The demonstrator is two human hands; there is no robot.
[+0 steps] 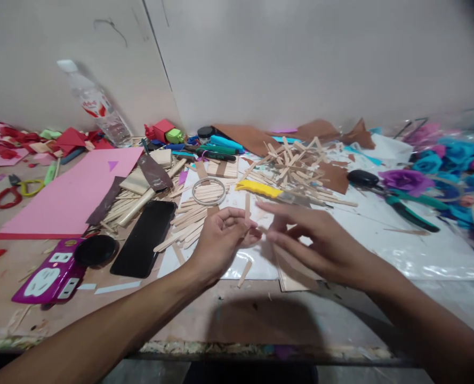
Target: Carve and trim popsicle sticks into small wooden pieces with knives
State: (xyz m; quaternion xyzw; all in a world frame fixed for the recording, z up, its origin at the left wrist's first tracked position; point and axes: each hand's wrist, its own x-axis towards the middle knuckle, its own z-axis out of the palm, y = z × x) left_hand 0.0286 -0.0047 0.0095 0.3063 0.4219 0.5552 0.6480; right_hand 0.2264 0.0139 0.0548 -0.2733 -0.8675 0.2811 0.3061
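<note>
My left hand (224, 240) is closed, pinching a short wooden craft stick (247, 206) that points upward between thumb and fingers. Just to its right is my right hand (312, 240), index finger stretched out and apart from the thumb. Its fingertips come close to the left fingers; a slight blur hides whether they touch. Beyond the hands lies a yellow utility knife (258, 188), near a metal ring (208, 191) resting on loose craft sticks (192, 218). A cut piece of stick (244, 273) lies below my left hand.
A tangled heap of sticks (296, 162) stands behind the knife. Left are a black phone (144, 240), a purple gadget (48, 274), pink paper (72, 192) and scissors (8, 194). A plastic bottle (96, 104) leans on the wall. Pliers (404, 205) and crepe flowers (407, 181) lie right.
</note>
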